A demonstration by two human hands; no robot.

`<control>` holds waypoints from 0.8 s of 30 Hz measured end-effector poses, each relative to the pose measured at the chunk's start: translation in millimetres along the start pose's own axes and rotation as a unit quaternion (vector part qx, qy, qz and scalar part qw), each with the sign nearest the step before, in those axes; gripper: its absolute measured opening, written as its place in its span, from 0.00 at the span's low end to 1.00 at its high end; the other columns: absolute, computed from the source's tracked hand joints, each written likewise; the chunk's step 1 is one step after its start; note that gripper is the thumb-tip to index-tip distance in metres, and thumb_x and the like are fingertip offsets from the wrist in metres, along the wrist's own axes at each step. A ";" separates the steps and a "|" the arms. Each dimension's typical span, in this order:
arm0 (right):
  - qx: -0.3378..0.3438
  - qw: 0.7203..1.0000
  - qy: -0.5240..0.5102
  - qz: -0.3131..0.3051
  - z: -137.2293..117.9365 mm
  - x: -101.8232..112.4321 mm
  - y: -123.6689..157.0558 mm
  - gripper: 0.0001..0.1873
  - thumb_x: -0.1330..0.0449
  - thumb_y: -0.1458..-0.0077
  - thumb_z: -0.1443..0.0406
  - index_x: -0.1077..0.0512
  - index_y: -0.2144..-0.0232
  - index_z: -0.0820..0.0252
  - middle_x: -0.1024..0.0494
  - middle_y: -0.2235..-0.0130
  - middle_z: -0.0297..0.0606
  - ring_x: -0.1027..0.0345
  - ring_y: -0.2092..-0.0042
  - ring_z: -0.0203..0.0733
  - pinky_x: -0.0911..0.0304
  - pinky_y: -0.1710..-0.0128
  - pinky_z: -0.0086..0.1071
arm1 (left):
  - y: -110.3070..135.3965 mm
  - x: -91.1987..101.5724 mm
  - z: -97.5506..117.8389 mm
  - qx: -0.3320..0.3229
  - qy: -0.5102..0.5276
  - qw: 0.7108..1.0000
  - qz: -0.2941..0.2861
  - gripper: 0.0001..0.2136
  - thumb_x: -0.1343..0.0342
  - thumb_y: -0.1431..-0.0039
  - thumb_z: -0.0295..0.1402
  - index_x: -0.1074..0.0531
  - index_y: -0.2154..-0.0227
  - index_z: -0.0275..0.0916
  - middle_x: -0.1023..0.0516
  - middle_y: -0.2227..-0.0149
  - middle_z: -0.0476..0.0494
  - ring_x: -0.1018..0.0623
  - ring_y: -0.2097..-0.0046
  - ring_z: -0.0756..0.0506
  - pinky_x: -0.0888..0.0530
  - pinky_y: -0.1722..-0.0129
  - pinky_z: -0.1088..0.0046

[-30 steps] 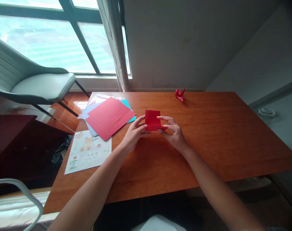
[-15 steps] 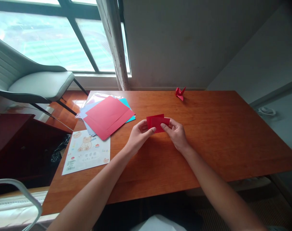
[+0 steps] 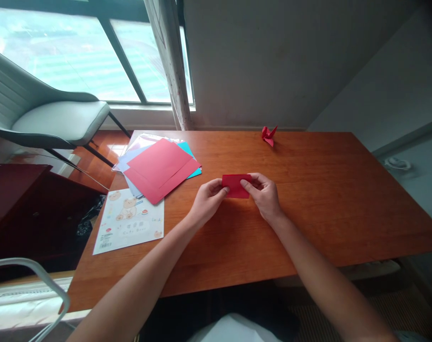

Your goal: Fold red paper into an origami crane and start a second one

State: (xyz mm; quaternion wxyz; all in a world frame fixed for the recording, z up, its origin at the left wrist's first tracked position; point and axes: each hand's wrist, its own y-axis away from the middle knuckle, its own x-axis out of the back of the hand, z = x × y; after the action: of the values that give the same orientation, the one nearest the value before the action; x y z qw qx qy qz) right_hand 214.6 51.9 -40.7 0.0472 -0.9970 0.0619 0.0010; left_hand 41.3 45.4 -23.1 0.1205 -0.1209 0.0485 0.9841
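A small folded red paper [image 3: 236, 187] is held just above the table between my two hands. My left hand [image 3: 209, 198] pinches its left end, thumb in front and fingers behind. At the other end my right hand [image 3: 265, 194] grips the upper right part, with the thumb lying across the face. The paper looks like a flat rectangle; its back is hidden. Farther off, near the table's back edge, stands a folded red paper crane [image 3: 269, 136].
Red sheets [image 3: 158, 166] lie over blue and lilac paper at the table's left. Below them is a white sheet with bear drawings [image 3: 130, 223]. A grey chair [image 3: 62, 118] stands beyond the left edge, by the window. The wooden table [image 3: 330, 199] extends right.
The two red layers that stuck out from each other now line up as one rectangle. Both hands have shifted slightly right in the view and keep their hold.
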 end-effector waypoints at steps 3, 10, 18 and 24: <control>0.002 1.000 0.005 0.003 -1.4 -0.2 1.3 0.16 0.29 0.52 0.52 0.24 0.69 0.56 0.19 0.68 0.34 0.25 0.67 0.42 0.26 0.64 0.36 | 0.8 -0.5 1.4 -0.010 -0.003 1.000 0.025 0.15 0.34 0.46 0.42 0.21 0.61 0.36 0.17 0.58 0.41 0.20 0.57 0.42 0.26 0.54 0.68; 0.000 1.000 0.008 -0.009 -6.6 -1.1 3.4 0.16 0.28 0.54 0.52 0.24 0.71 0.55 0.20 0.70 0.34 0.26 0.68 0.41 0.28 0.66 0.35 | 1.6 3.5 6.0 -0.010 -0.047 0.995 0.092 0.14 0.35 0.45 0.43 0.21 0.66 0.36 0.20 0.69 0.46 0.24 0.69 0.48 0.27 0.67 0.73; -0.002 1.000 0.011 -0.009 -5.2 0.8 3.1 0.16 0.29 0.53 0.52 0.23 0.70 0.55 0.20 0.70 0.33 0.27 0.69 0.41 0.28 0.67 0.34 | 3.2 1.9 9.0 -0.007 -0.029 0.996 0.088 0.14 0.35 0.46 0.43 0.20 0.68 0.36 0.18 0.67 0.44 0.22 0.66 0.46 0.24 0.63 0.70; -0.005 1.000 0.012 -0.009 -3.7 2.1 3.4 0.15 0.29 0.52 0.53 0.23 0.70 0.56 0.20 0.69 0.34 0.26 0.68 0.40 0.29 0.66 0.33 | 2.5 2.4 8.3 -0.007 -0.018 0.996 0.085 0.14 0.34 0.47 0.43 0.20 0.68 0.35 0.18 0.68 0.45 0.22 0.67 0.47 0.24 0.63 0.71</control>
State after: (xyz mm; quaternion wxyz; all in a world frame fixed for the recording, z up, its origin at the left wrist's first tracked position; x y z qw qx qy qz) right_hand 216.3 48.0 -37.4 0.0412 -0.9976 0.0539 -0.0111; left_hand 36.6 44.5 -15.5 0.0367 -0.0990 0.0498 0.9932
